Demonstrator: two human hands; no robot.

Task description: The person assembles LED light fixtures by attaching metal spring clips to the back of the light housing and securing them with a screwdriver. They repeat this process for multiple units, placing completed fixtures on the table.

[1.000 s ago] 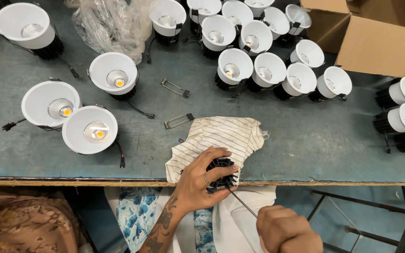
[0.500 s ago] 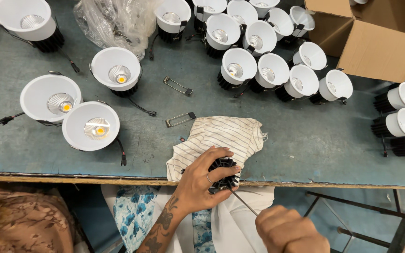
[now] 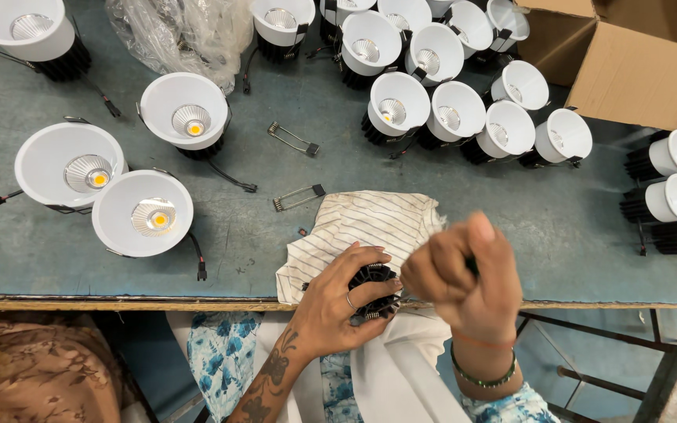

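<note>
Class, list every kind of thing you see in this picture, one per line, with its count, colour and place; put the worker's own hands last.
Large downlights: four, white, left of bench.
Small downlights: many, white with black backs, top centre and right edge.
Spring clips: two, metal, mid-bench.
Plastic bag: one, clear, top left.
Cardboard box: one, brown, top right.
Striped cloth: one, cream, front edge.
Bench: one, grey-green.
Black finned part: one, in left hand.
Left hand: grips the part.
Right hand: closed fist beside it.

Even, bright light, soft shadows; the raised right hand [image 3: 464, 274] blurs slightly.
</note>
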